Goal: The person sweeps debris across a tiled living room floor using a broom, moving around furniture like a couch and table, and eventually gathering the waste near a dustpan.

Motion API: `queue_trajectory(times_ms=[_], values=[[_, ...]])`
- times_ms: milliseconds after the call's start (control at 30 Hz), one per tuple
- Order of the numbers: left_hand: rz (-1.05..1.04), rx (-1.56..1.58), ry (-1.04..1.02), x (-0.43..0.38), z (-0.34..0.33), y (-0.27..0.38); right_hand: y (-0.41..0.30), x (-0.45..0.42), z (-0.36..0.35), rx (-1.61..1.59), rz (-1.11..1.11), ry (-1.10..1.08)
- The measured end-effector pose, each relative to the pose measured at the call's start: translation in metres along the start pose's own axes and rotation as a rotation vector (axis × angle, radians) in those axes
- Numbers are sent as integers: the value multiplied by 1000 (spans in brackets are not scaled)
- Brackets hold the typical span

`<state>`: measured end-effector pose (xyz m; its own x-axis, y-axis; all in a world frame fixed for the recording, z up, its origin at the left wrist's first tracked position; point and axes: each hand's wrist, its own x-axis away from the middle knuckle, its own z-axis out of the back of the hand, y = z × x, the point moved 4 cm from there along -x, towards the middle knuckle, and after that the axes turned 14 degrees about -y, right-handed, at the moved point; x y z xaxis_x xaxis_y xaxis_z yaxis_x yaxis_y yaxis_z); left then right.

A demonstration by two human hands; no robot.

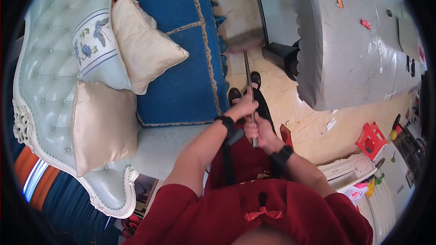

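Note:
A long metal pole (247, 66) runs away from my body between the sofa and the table. My left hand (242, 106) grips it at mid-length. Closer to me, my right hand (261, 132) is wrapped around the pole near its end. At the far end a blurred pinkish head (240, 46) rests on or just above the tile floor (277, 88); it looks like a mop, though the blur hides its exact kind. Both wrists wear black bands. My feet in dark shoes (255, 79) stand beneath the pole.
On the left is a tufted sofa (44, 75) with a blue seat cover (170, 92) and several cushions (105, 129). A grey-covered table (340, 75) bearing small scraps stands right. Beside it is a black bin-like box (279, 56). A red plastic stool (371, 139) and a white cabinet (351, 170) are lower right.

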<state>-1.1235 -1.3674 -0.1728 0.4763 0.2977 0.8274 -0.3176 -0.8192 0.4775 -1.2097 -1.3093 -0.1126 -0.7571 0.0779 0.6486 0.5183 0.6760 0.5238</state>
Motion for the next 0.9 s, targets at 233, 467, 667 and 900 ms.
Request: queue_trajectory(times_ms=[233,467,667,900], values=[[-222,-26,54,42,-58,-48,63,60,-14,-63,-122,124],[-306,-158,445,51,-30,-49,62,53,-41,280,-102,67],[-105,30,232,22,12,-36,30,-2,-16,27,-34,-94],[-22,-20,201,-21,-103,-107,40,67,97,142,-44,69]])
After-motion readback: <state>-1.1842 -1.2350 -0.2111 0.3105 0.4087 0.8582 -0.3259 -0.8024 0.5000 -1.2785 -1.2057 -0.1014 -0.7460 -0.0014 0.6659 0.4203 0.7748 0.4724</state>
